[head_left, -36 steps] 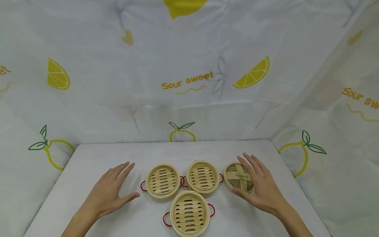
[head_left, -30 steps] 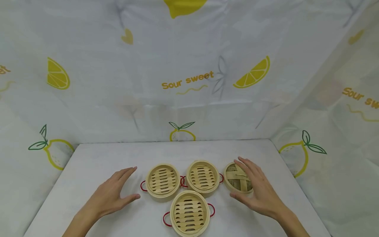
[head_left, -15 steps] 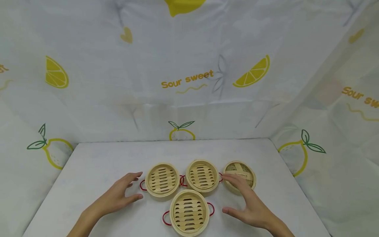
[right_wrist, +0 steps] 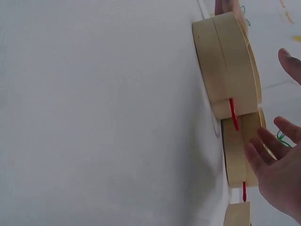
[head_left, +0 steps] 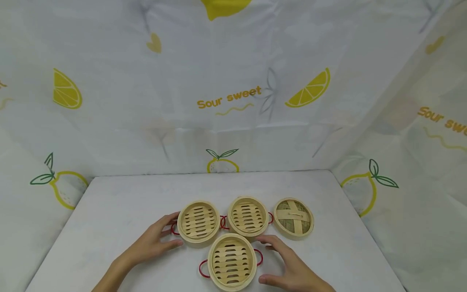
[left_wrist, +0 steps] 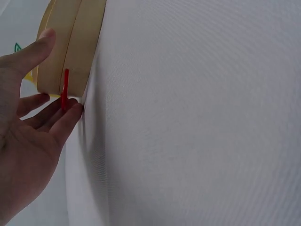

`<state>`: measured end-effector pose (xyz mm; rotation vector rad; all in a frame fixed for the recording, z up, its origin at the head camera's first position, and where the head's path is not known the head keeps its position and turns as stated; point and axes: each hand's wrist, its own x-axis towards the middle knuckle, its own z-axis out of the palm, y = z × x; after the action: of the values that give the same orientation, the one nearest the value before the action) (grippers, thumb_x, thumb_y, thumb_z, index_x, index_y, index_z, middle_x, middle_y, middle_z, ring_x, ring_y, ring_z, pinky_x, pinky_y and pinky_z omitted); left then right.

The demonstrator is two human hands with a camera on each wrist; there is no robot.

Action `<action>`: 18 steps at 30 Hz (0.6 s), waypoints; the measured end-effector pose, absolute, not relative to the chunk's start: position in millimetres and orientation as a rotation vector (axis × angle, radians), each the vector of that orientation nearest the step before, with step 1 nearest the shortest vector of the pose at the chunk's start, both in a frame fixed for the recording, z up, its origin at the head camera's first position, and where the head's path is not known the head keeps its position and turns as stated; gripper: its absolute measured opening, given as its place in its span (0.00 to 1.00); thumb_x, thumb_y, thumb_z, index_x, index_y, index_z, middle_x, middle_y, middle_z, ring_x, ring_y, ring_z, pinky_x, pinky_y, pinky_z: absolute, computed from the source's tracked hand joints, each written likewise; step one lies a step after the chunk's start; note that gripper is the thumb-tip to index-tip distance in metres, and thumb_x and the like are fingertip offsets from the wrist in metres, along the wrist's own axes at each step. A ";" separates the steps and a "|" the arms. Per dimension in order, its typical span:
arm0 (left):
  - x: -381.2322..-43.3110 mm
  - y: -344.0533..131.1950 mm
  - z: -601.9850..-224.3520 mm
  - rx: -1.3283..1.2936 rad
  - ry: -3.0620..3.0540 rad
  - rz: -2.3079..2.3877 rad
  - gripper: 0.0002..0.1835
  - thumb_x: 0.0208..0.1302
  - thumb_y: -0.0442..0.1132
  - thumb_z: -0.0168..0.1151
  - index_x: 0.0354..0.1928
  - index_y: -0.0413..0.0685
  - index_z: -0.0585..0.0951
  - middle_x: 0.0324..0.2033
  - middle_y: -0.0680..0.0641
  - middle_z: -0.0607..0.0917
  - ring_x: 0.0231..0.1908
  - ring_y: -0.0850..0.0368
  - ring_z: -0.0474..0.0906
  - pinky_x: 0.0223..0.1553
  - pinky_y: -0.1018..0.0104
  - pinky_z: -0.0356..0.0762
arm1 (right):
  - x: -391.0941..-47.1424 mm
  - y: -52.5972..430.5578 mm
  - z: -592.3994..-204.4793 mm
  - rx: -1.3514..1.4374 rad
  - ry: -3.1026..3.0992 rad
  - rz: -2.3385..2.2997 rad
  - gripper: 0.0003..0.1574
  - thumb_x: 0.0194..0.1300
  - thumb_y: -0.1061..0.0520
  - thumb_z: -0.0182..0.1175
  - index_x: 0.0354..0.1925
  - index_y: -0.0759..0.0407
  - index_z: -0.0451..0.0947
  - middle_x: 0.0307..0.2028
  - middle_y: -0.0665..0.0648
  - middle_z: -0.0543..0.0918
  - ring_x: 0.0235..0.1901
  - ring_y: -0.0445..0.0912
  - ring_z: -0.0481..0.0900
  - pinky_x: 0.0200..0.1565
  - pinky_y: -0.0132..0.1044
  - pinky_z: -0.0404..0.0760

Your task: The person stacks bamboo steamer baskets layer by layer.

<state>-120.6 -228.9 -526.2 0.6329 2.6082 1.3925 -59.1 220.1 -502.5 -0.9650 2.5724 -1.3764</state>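
Three round bamboo steamer baskets with slatted floors and red loop handles stand close together: a left basket (head_left: 199, 239), a middle basket (head_left: 248, 217) and a front basket (head_left: 232, 263). My left hand (head_left: 151, 241) is at the left basket's outer side, fingers spread around its red handle (left_wrist: 65, 89). In the left wrist view its thumb overlaps the basket wall (left_wrist: 77, 42), with the fingertips right by the handle. My right hand (head_left: 288, 267) hovers beside the front basket's right handle (head_left: 259, 257), holding nothing, its thumb and fingers apart.
A woven bamboo steamer lid (head_left: 293, 217) lies right of the middle basket. All of it rests on a white-covered table (head_left: 138, 194). Lemon-printed white cloth (head_left: 233, 138) walls in the back and both sides.
My right hand has moved from over the lid toward the front basket, uncovering the lid. My left hand has moved right, up to the left basket. The baskets keep their places.
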 end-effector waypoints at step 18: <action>-129.3 -224.5 -535.3 0.612 2.548 1.492 0.50 0.61 0.52 0.83 0.80 0.45 0.68 0.71 0.38 0.80 0.69 0.59 0.77 0.69 0.50 0.86 | -57.0 193.3 -528.7 -0.859 2.357 -1.502 0.66 0.59 0.50 0.84 0.84 0.52 0.57 0.77 0.56 0.70 0.71 0.38 0.74 0.71 0.26 0.76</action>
<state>-129.3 -224.5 -535.3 0.6123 2.5476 1.4924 -57.0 193.3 -528.7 -0.8586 2.3573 -1.5019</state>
